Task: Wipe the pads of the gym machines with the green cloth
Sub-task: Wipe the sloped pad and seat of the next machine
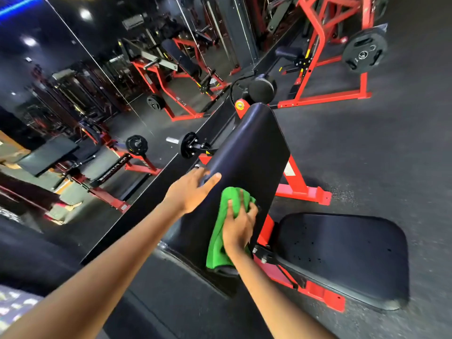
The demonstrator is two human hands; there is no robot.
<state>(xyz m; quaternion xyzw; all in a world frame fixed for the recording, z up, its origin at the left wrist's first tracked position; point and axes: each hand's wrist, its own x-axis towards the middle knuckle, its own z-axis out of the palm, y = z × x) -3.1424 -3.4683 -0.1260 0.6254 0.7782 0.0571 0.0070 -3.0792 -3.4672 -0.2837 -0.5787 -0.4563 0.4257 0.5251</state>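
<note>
On the gym floor, a mirror [80, 99] lines the left wall. The left hand [189, 190] lies flat, fingers straight, on the left edge of the tilted black back pad [247, 152]. Just right of it, the right hand [238, 222] curls round the bunched green cloth [217, 231], pressing it against the pad's lower part. The seat pad [347, 255] lies further right, on a red frame [315, 293].

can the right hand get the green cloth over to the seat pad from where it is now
Probably yes: the right hand grips the green cloth on the black back pad, and the black seat pad lies uncovered beside it.
</note>
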